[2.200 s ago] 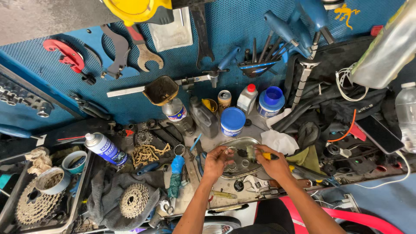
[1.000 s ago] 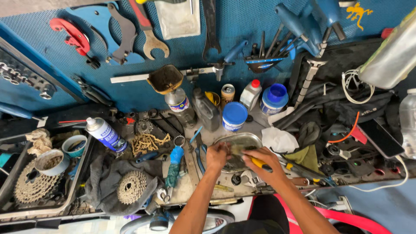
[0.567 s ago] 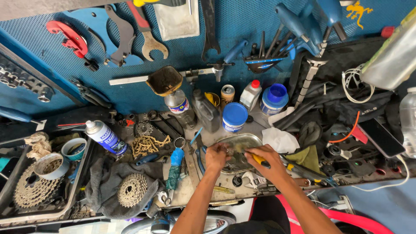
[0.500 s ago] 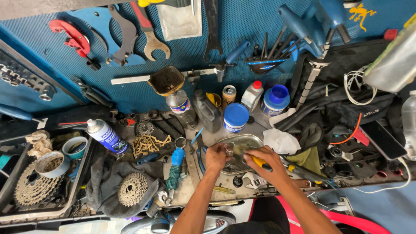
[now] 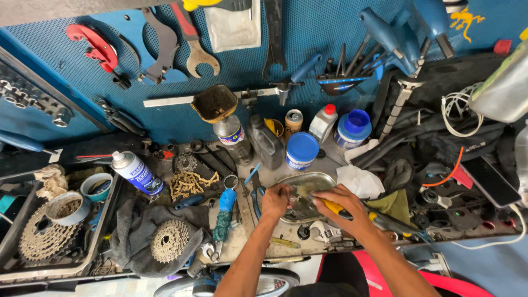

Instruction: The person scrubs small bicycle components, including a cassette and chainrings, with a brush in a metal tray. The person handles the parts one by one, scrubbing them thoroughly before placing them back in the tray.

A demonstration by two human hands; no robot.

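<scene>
Both hands [image 5: 308, 201] over metal tray [image 5: 316, 180].

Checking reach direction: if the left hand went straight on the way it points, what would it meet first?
Likely the blue-lidded tub, past the metal tray the left hand is over; depth is unclear.

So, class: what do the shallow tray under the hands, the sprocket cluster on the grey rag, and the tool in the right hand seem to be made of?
Shallow tray: bare metal, probably steel; it shines and reflects.
Sprocket cluster: metal, dull and brownish, likely steel under grime or rust.
Tool in the right hand: a smooth yellow handle, probably plastic; its working end is hidden.
Grey rag: soft, creased cloth.
</scene>
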